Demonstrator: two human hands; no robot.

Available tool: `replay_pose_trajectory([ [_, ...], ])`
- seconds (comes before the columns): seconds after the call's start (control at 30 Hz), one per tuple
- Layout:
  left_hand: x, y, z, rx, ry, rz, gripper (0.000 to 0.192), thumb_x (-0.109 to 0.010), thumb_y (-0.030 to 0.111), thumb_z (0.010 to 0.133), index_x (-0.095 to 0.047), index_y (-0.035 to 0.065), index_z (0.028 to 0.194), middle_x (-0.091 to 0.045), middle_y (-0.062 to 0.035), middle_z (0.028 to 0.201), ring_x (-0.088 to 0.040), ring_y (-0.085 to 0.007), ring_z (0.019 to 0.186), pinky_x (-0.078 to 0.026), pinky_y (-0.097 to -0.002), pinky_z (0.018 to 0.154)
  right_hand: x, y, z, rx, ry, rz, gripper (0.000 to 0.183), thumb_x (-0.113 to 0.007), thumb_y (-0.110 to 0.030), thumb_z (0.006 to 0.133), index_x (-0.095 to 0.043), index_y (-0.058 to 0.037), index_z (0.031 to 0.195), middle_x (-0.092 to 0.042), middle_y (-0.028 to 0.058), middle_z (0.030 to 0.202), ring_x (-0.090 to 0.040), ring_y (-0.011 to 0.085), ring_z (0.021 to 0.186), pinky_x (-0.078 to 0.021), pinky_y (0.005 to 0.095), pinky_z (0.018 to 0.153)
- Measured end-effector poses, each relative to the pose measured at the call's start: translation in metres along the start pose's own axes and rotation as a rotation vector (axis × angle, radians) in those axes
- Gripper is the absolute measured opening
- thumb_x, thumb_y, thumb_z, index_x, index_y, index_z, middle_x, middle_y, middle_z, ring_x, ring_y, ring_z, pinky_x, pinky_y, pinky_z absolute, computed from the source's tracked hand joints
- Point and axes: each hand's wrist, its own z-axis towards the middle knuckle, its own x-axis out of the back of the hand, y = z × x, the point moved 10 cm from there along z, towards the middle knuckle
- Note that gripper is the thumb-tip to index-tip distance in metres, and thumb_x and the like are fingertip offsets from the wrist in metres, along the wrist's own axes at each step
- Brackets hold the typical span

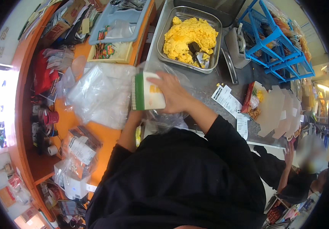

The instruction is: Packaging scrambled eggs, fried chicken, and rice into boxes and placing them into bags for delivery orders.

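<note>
My right hand [172,91] grips a white and green food carton [148,96] from its right side, fingers spread over the top. My left hand [137,114] is mostly hidden beneath the carton; only the wrist and part of the hand show. Thin clear plastic [164,120] lies around and under the carton. A metal tray [216,54] of yellow scrambled egg [186,38] with a black utensil [194,50] in it stands beyond my hands. To the left, clear plastic bags [95,91] are spread on the orange counter.
Printed slips [227,100] and an open red food box [250,96] with food lie right, beside several unfolded cartons [277,114]. A blue rack [279,43] stands at the upper right. Bagged orders [81,154] sit lower left. A co-worker's hand [289,153] reaches the counter at the right.
</note>
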Motion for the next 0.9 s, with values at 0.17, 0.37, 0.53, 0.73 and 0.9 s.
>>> replay_pose_trajectory([
  [0.17, 0.030, 0.027, -0.030, 0.123, -0.025, -0.015, 0.026, -0.050, 0.026, 0.092, -0.054, 0.0035, 0.104, -0.057, -0.0024, 0.086, -0.051, -0.0102, 0.072, -0.043, -0.0234, 0.062, -0.048, 0.029, -0.037, -0.090, -0.489, -0.464, 0.089, -0.078, -0.016, 0.053, -0.041, -0.0289, 0.132, -0.040, 0.0157, 0.129, -0.037, 0.0356, 0.118, -0.0282, 0.0502, 0.096],
  [0.37, -0.034, 0.139, -0.081, -0.303, -0.120, -0.016, 0.011, -0.062, 0.010, 0.085, -0.054, 0.0034, 0.088, -0.057, -0.0008, 0.079, -0.053, -0.0058, 0.071, -0.043, -0.0197, 0.062, 0.069, 0.022, -0.054, -0.321, 0.243, -0.364, 0.078, -0.080, -0.025, 0.056, -0.047, -0.0094, 0.125, -0.045, 0.0150, 0.126, -0.045, 0.0310, 0.113, -0.0353, 0.0474, 0.091],
  [0.53, -0.048, 0.166, -0.089, -0.415, -0.218, -0.137, 0.011, -0.064, 0.004, 0.081, -0.053, 0.0038, 0.084, -0.057, 0.0001, 0.077, -0.052, -0.0060, 0.068, -0.043, -0.0193, 0.063, 0.059, 0.137, -0.148, -0.989, 0.092, 0.181, 0.029, -0.064, -0.026, 0.082, -0.059, -0.0026, 0.100, -0.063, 0.0087, 0.088, -0.060, 0.0225, 0.084, -0.0469, 0.0353, 0.077],
  [0.73, -0.073, 0.214, -0.135, -0.770, -0.247, -0.038, 0.037, -0.075, 0.030, 0.072, -0.055, 0.0032, 0.087, -0.053, -0.0095, 0.089, -0.051, -0.0164, 0.082, -0.043, -0.0289, 0.075, 0.096, -0.011, -0.043, -0.489, 0.135, 1.009, 0.017, -0.055, -0.013, 0.089, -0.050, -0.0043, 0.103, -0.060, 0.0070, 0.084, -0.060, 0.0177, 0.083, -0.0473, 0.0331, 0.079],
  [0.9, -0.139, 0.224, -0.159, -1.275, -0.384, 0.730, 0.081, -0.067, 0.067, 0.063, -0.052, 0.0038, 0.112, -0.045, -0.0186, 0.105, -0.045, -0.0273, 0.102, -0.038, -0.0400, 0.087, 0.051, -0.034, -0.022, -0.445, 0.341, 1.094, 0.038, -0.065, -0.001, 0.079, -0.038, -0.0074, 0.106, -0.053, 0.0057, 0.095, -0.056, 0.0123, 0.087, -0.0468, 0.0285, 0.075],
])
